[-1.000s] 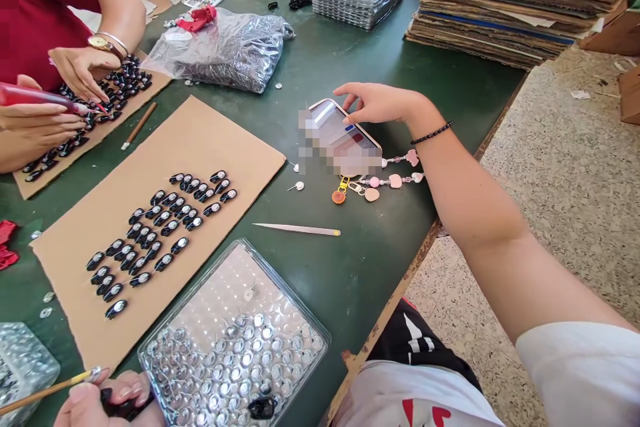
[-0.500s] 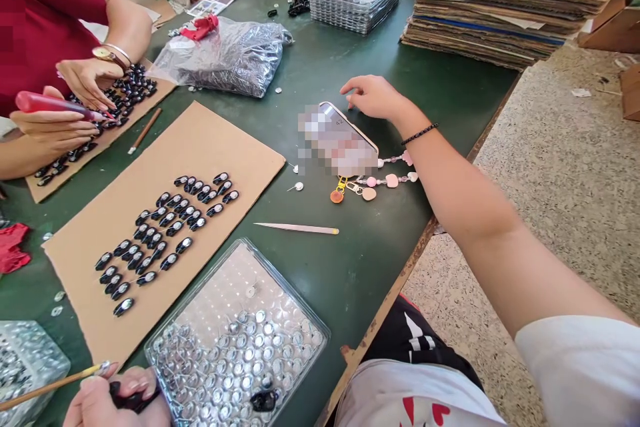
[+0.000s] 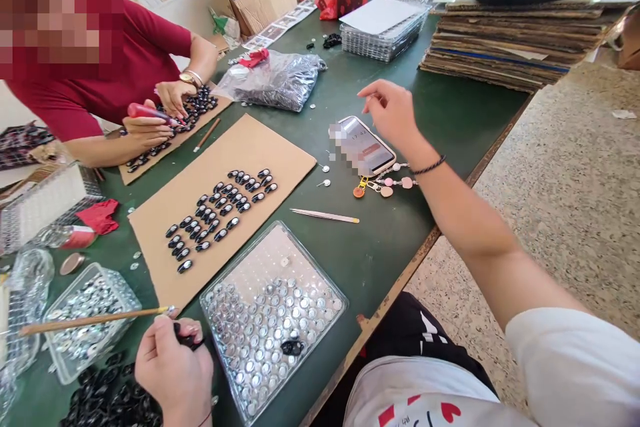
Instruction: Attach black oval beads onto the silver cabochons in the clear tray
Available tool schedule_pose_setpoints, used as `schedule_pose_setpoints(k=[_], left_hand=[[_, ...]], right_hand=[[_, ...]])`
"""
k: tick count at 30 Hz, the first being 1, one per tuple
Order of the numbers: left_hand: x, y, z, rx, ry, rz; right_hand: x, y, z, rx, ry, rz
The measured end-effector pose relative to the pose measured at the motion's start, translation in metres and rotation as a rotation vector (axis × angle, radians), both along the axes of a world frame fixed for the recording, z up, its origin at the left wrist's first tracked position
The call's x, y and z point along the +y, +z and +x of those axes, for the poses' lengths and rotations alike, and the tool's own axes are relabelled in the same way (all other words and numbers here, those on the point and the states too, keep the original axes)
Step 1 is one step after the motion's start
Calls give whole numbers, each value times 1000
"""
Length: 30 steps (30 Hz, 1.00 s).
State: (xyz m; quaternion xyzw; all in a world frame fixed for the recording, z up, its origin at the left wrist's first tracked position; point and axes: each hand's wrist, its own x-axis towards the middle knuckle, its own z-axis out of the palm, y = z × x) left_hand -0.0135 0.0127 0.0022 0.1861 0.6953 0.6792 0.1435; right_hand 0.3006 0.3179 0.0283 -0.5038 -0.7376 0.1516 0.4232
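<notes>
My left hand (image 3: pixel 175 363), at the bottom, is closed round a small black piece (image 3: pixel 189 339), mostly hidden by the fingers. A thin wooden stick (image 3: pixel 95 320) with a pale tip also lies in its grip, pointing out to the left. My right hand (image 3: pixel 387 110) hovers at the upper edge of a phone (image 3: pixel 367 147) with a lit screen and a beaded strap. Its index finger is stretched, the others loosely bent, nothing held. Between my hands lie white tweezers (image 3: pixel 325 215) and a clear tray (image 3: pixel 273 307) of round silvery pieces, with one black piece (image 3: pixel 293 347) on top.
Rows of black pieces with silvery tops stand on a cardboard sheet (image 3: pixel 230 147). A tub (image 3: pixel 93 320) of shiny discs and a black heap (image 3: pixel 107 393) lie left. Across the table a co-worker holds a red bottle (image 3: pixel 150 113). Stacked cardboard (image 3: pixel 500 47) stands at back right.
The view has swung up and to the left, bringing the tub, the black heap and more of the co-worker into sight. My right hand is still by the phone, whose screen now shows lit.
</notes>
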Motion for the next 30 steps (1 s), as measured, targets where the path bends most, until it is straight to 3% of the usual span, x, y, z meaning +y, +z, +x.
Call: schedule_pose_setpoints(k=[2,6,7,8,11,13,18,22,26,30], left_hand=[[-3,7,6,68,-1,13],[-11,13,19,164,-42,-20],[-13,11,21,211,-56,-50],[-15,9,21,281,-62,-92],[-19,2,20,557,-32,-281],[-20,-1,19,625,-59,-367],[-18,0,28,375,-102,-232],[-16,-1,37,332,-185,-210],[-16,-2,40,489,-355,-331],[-17,1,35,588,-429,-439]], right_hand=[[-49,17,-33,51,191,0],[-151,36,-111,-13,997,105],[-170,37,-128,-20,1121,165],[-187,38,-143,-23,1159,209],[-214,32,-172,25,1127,239],[-217,26,-178,104,1047,206],[-206,12,-166,269,883,97],[-202,6,-160,232,938,50],[-209,-1,-161,41,972,206],[-211,-10,-165,-81,923,344]])
